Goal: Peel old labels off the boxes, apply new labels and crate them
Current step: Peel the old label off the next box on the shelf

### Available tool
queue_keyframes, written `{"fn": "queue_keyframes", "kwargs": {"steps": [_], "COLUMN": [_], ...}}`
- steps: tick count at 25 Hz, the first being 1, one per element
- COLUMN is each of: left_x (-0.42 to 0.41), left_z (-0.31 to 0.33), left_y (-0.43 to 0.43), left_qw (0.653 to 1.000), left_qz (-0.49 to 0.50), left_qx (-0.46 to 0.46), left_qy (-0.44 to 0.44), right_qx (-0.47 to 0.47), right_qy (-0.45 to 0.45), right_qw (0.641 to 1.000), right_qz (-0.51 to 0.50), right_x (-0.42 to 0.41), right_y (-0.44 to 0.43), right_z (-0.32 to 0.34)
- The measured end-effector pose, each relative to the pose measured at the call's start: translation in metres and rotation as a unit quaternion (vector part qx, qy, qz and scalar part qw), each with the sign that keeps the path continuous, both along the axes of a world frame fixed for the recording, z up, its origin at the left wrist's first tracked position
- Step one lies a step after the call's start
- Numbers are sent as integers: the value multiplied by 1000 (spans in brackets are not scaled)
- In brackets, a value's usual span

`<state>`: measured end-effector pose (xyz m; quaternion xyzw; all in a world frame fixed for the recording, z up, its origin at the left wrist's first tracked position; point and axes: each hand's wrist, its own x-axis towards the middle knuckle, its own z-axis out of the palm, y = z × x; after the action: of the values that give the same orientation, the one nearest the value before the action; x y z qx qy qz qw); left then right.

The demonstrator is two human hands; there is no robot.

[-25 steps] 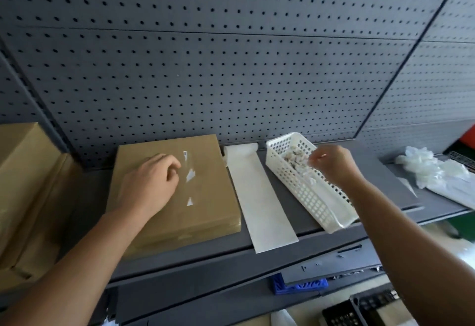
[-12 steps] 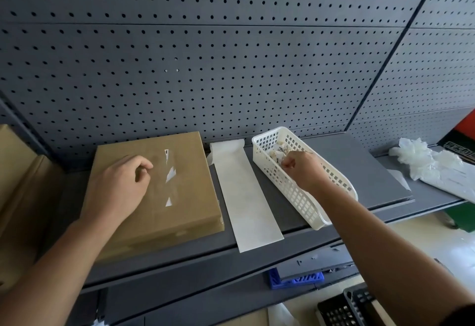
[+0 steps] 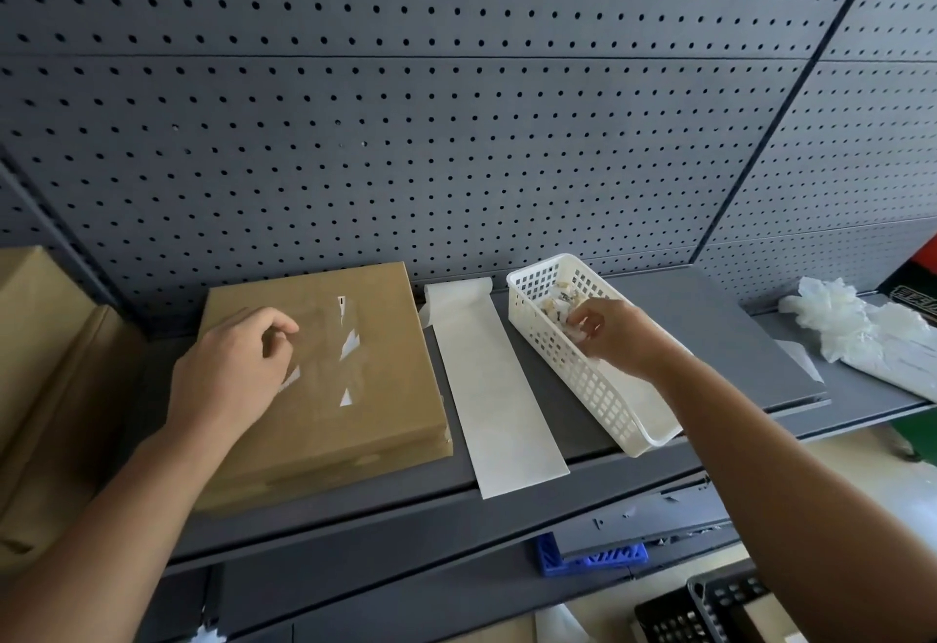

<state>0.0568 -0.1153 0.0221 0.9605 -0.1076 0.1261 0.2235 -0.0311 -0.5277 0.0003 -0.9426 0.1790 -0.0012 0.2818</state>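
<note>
Right hand (image 3: 616,333) is now lowered deeper into white basket (image 3: 588,379), scraps pinched; left hand (image 3: 228,368), fingers curled, rests on brown box (image 3: 355,419) at 9 o'clock.

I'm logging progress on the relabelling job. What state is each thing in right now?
Brown box: flat on shelf, white label scraps left on top.
Left hand: resting on box, fingers curled.
Right hand: in the basket, pinching a white scrap.
White basket: holds peeled scraps.
Backing strip: flat, far end curled.

Both forearms are bare, no sleeves, gloves, rings or watch showing.
</note>
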Motion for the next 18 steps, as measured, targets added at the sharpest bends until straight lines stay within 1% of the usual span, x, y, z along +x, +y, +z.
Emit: {"fn": "queue_keyframes", "kwargs": {"steps": [3,7,12,16,18], "left_x": [2,5,4,6,7], "left_z": [-1,-5,-7,-13,-18], "left_y": [3,15,24,31,33], "left_qw": [1000,1000,999,999,998], "left_qz": [-4,-10,-26,-34,-39], "left_qx": [-9,-19,-28,-36,-40], "left_qy": [9,20,22,20,11], "right_qx": [-17,0,-28,-77,-89], "right_qy": [-30,-87,-85,-99,-118], "right_qw": [999,993,992,988,986], "right_qz": [-29,-75,-91,-93,-78], "right_x": [-5,-6,-9,-5,-1], "right_y": [-10,-4,5,15,32], "right_z": [7,10,17,41,56]}}
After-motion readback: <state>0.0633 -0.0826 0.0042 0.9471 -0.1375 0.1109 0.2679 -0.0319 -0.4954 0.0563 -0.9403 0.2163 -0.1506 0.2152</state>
